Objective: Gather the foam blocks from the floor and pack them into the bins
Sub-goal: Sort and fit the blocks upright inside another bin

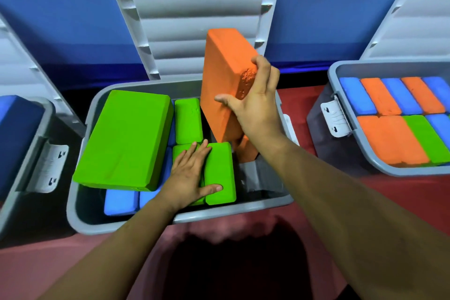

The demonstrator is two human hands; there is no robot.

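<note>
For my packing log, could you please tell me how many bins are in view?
3: the left bin at the left edge, the middle bin straight ahead, the right bin at the right edge. More may lie out of frame.

The left bin (45,117) and right bin (389,65) run off the edges.

The orange foam block (226,75) looks matt and grainy, crumbled at one corner. Beside it, green blocks (124,139) look smooth; the grey bin (80,204) is smooth plastic.
</note>
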